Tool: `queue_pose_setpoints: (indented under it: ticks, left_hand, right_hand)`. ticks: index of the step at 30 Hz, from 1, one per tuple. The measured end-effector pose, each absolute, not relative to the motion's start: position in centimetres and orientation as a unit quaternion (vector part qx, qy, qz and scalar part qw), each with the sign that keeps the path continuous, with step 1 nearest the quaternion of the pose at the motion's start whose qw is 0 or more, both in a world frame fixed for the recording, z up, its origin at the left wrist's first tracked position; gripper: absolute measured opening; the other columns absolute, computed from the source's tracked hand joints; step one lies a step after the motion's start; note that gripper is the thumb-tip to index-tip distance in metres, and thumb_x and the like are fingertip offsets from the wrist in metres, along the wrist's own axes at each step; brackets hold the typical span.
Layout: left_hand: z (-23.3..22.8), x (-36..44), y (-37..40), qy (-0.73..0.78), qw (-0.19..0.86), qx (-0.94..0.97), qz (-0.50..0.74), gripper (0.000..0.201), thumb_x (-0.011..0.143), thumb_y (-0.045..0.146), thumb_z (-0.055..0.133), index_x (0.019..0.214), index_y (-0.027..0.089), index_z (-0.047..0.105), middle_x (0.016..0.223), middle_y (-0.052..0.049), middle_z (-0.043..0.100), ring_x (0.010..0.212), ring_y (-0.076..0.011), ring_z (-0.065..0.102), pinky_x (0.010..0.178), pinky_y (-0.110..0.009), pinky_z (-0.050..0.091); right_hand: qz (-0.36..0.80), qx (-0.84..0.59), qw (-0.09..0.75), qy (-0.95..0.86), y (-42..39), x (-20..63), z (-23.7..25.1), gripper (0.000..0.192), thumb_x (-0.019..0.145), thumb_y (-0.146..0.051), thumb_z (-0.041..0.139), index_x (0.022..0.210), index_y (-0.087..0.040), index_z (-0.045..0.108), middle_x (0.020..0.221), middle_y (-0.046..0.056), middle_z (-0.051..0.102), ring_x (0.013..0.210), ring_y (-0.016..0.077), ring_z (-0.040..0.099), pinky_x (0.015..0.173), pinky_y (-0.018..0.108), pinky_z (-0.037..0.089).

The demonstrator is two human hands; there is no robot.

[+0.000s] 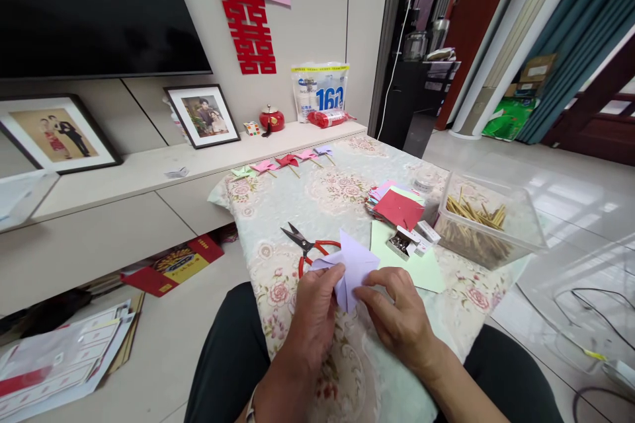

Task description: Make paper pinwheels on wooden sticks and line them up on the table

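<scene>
Lilac paper [354,264] (creased, pointed) sits pinched between both hands, left [313,304] and right [397,317].

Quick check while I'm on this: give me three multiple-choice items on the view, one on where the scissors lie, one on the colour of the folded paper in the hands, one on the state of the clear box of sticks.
1. The scissors lie:
A. on the cloth just beyond the left hand
B. inside the clear box
C. on the wall shelf

2. The folded paper in the hands is:
A. red
B. light purple
C. green

3. The clear box of sticks is:
A. shut with a lid
B. tipped on its side
C. open and upright

Key:
1. A, the red handles sit on the flowered cloth behind the left hand.
2. B, both the left and the right hand pinch a lilac sheet.
3. C, no lid covers it and the sticks show from above.
</scene>
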State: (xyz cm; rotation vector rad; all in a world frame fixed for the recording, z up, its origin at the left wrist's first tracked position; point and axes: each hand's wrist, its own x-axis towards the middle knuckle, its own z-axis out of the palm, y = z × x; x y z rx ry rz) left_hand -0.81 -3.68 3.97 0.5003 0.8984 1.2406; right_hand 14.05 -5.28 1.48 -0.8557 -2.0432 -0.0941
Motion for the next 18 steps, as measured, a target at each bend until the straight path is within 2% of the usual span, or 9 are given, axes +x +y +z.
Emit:
queue_pose_setpoints:
  ticks: [8, 13, 18]
  left_hand:
    - [3.6, -0.4, -4.1, 0.473, 0.67, 0.22, 0.527, 0.019, 0.058, 0.027, 0.08, 0.056, 0.016, 0.066, 0.051, 0.002, 0.059, 0.051, -0.0108, 0.048, 0.05, -0.022, 0.037]
    - [2.5, -0.4, -4.2, 0.506, 0.641, 0.257, 0.516, 0.017, 0.06, 0.029, 0.078, 0.065, 0.014, 0.071, 0.056, -0.001, 0.064, 0.054, -0.0142, 0.055, 0.055, -0.025, 0.042]
    - [1.7, -0.4, -4.2, 0.529, 0.62, 0.288, 0.503, 0.018, 0.062, 0.03, 0.077, 0.065, 0.013, 0.07, 0.058, -0.001, 0.064, 0.053, -0.0135, 0.055, 0.054, -0.025, 0.042]
  right_hand:
    - [0.029, -0.375, 0.426, -0.823, -5.4, 14.3, 2.3, 0.018, 0.092, -0.006, 0.053, 0.098, -0.016, 0.066, 0.086, 0.008, 0.062, 0.077, 0.0212, 0.052, 0.068, 0.036, 0.038]
    - [0.075, -0.415, 0.426, -0.801, -5.5, 14.4, 2.0, 0.013, 0.095, -0.013, 0.053, 0.094, -0.019, 0.065, 0.078, 0.005, 0.064, 0.074, 0.0209, 0.053, 0.068, 0.036, 0.038]
    - [0.196, -0.449, 0.441, -0.752, -5.3, 14.5, 2.3, 0.015, 0.097, -0.022, 0.057, 0.084, -0.02, 0.065, 0.071, 0.002, 0.062, 0.07, 0.0183, 0.056, 0.067, 0.033, 0.039]
